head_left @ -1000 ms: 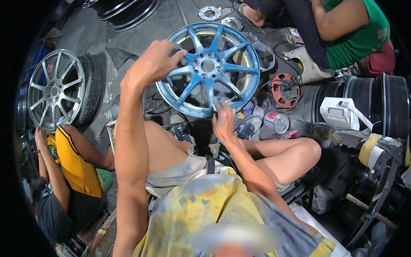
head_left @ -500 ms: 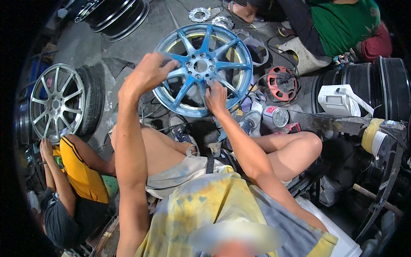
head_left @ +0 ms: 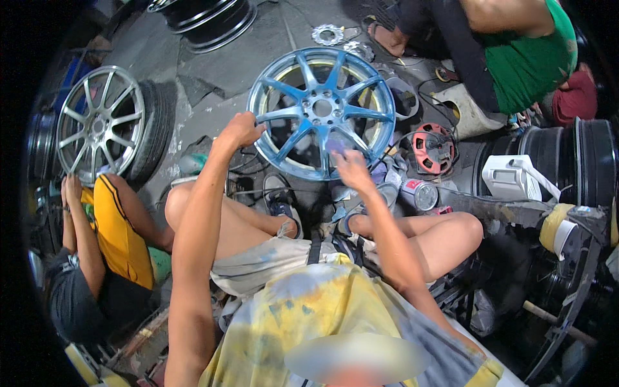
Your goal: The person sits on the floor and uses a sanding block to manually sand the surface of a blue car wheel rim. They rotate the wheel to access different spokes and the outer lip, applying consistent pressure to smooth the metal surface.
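Beyond our shoes point(head_left: 278, 191), our left hand point(head_left: 242, 129) curls at the left edge of the blue wheel point(head_left: 308, 111), presumably steadying it, grip uncertain, while our blurred, half-closed right hand point(head_left: 351, 169) seems to hold a purplish pad point(head_left: 336, 144) over lower spokes point(head_left: 321, 146).

2 hands point(head_left: 351, 170) at blue wheel point(head_left: 322, 129)

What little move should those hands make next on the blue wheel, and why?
Probably slide the right hand along a lower spoke toward the hub: a blurred purplish thing shows at its fingertips, and the blue wheel looks patchy, with paler areas. The left hand is at the rim, so it might steady the wheel.
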### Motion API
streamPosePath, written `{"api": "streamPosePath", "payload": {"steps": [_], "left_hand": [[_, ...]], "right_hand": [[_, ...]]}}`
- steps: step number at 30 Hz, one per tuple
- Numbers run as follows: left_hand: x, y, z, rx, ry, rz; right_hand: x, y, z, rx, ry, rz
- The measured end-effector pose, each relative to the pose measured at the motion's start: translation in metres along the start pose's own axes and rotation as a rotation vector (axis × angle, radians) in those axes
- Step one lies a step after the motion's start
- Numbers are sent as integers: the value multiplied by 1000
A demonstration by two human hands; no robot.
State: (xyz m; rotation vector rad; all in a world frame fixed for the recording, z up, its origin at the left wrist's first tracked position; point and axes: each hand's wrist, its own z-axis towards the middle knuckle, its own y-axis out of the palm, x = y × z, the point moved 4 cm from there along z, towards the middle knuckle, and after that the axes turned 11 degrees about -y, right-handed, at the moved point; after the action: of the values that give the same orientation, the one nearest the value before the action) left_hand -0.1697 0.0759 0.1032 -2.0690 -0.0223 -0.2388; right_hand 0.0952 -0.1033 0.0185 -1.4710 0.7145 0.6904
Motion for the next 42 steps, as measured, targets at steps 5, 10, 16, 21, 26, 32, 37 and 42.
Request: {"api": "streamPosePath", "payload": {"steps": [5, 10, 16, 21, 26, 32, 37, 42], "left_hand": [[-87, 113, 36, -244, -296, -306], [-26, 117, 6, -300, -475, -1062], [-144, 121, 98, 229, -498, -897], [13, -43, 23, 319, 167, -944], [55, -119, -71, 510, 412, -728], [78, -133, -87, 578, 486, -678], [81, -133, -84, 655, 570, -650], [81, -128, -86, 583, 553, -647]], "right_hand": [[25, -59, 16, 476, -191, -310], [84, -22, 31, 323, 13, -132], [20, 46, 4, 350, -27, -126], [-33, 29, -28, 268, -188, -351], [-51, 27, -64, 99, -423, -631], [-19, 18, 49, 125, -280, -708], [-34, 31, -10, 218, -463, -513], [-12, 16, 43, 127, -414, -686]]}}
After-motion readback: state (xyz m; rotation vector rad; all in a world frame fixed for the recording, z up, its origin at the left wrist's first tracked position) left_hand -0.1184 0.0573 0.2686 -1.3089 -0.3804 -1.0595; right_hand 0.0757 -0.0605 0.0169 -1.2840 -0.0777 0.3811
